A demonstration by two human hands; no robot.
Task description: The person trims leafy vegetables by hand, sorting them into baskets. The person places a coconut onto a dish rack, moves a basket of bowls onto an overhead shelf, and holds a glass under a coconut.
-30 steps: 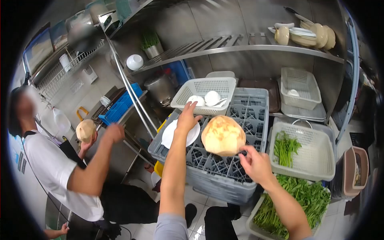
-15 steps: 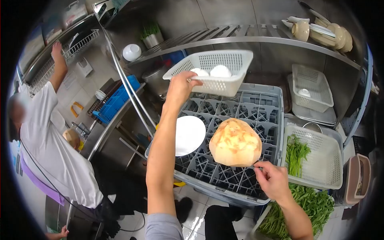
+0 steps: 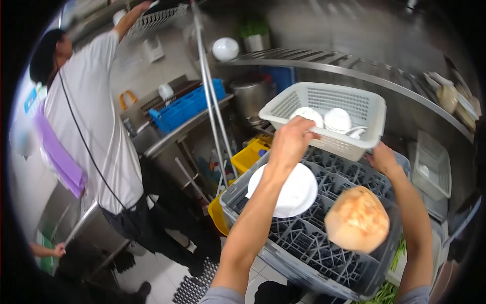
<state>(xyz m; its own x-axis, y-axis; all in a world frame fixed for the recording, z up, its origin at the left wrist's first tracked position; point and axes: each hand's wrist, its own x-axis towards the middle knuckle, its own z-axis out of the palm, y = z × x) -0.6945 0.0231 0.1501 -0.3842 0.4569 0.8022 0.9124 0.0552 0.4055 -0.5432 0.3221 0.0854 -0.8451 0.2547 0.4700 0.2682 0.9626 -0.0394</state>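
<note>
My left hand (image 3: 292, 142) grips the near rim of a white perforated basket (image 3: 334, 144), fingers over its edge. Inside the basket lie white bowls or cups (image 3: 337, 120) and something like a white spoon. At the basket's right end is my right hand (image 3: 383, 158), its fingers closed at the lower corner. Under the basket stands a grey compartment rack (image 3: 316, 248). On the rack rest a peeled coconut (image 3: 357, 219), near my right forearm, and a round white plate (image 3: 296, 191), partly behind my left forearm.
A co-worker in a white shirt (image 3: 93, 116) stands at the left, one arm raised. Behind are a blue rack (image 3: 187, 105), metal poles, a yellow crate (image 3: 249, 155) and a steel shelf (image 3: 324, 63). Another basket (image 3: 432, 164) and leafy greens (image 3: 379, 294) are on the right.
The basket has been lifted off the rack and moved right in view. My right hand has left the coconut for the basket's right end. The view has turned left; the co-worker has raised an arm.
</note>
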